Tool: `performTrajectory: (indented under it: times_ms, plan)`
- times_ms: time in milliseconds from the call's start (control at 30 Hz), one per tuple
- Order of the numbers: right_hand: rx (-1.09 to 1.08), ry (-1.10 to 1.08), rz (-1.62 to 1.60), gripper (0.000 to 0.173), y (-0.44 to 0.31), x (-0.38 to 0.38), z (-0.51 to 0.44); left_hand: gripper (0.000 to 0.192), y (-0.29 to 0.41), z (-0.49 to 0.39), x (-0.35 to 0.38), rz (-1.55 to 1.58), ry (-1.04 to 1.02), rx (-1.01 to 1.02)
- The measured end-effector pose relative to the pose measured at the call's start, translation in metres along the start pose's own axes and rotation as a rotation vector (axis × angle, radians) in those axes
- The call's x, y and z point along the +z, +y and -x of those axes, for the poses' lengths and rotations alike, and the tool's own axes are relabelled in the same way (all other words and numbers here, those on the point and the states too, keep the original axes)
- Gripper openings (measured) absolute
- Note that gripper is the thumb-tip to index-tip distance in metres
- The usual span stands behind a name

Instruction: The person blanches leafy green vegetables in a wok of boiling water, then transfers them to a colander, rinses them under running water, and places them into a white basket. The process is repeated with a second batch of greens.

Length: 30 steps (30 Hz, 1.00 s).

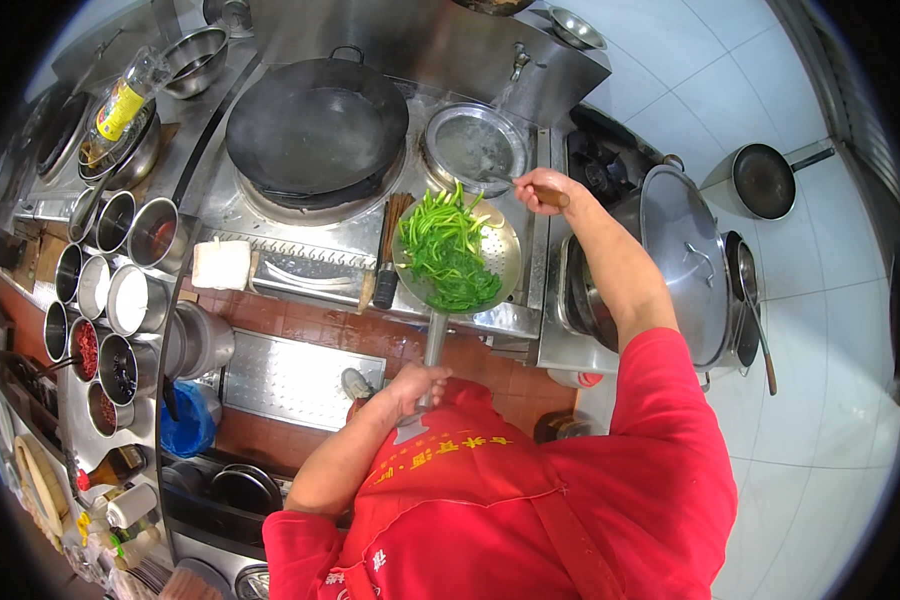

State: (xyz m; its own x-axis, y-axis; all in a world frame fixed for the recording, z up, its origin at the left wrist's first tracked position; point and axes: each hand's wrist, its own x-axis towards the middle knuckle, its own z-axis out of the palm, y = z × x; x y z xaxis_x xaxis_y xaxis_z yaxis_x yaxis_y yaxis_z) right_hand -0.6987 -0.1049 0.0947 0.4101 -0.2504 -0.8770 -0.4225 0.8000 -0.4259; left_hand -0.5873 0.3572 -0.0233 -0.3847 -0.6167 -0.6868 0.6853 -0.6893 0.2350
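Note:
My left hand (414, 388) grips the long metal handle of a round perforated strainer (504, 251), close to my apron. Wilted leafy greens with pale green stems (454, 255) are heaped in the strainer, mostly toward its left side. My right hand (544, 190) holds the wooden-handled ladle (551, 196), whose metal end reaches left to the rim of a round metal basin (472, 146). Water runs from a wall tap (521, 56) into this basin, and its surface is churned. The ladle's far end is hard to make out.
Faint steam hangs over a large black wok (315, 135) on the range. A bamboo wok brush (390, 259) and a folded white cloth (221, 264) lie along the range's front. Several metal seasoning pots (154, 232) stand left. A large lidded pot (686, 262) is beside my right arm.

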Motion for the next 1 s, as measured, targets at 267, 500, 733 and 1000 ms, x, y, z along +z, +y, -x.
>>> performTrajectory:
  times_ms: [267, 500, 733, 1000]
  plan:
    - [-0.144, -0.210, -0.255, 0.023, -0.034, 0.044, 0.021, 0.012, 0.000, 0.001, -0.003, -0.011, -0.003, 0.005]
    - [-0.307, 0.358, 0.648, 0.028, -0.038, 0.053, 0.015, 0.012, -0.001, 0.001, -0.004, 0.005, -0.009, -0.013]
    - [-0.202, 0.465, 1.021, 0.026, 0.001, 0.002, 0.001, 0.011, 0.000, 0.006, -0.002, 0.004, 0.006, 0.020]
    - [-0.041, -0.156, -0.165, 0.025, 0.004, 0.025, 0.002, 0.013, 0.000, 0.004, -0.005, 0.001, 0.003, 0.014]
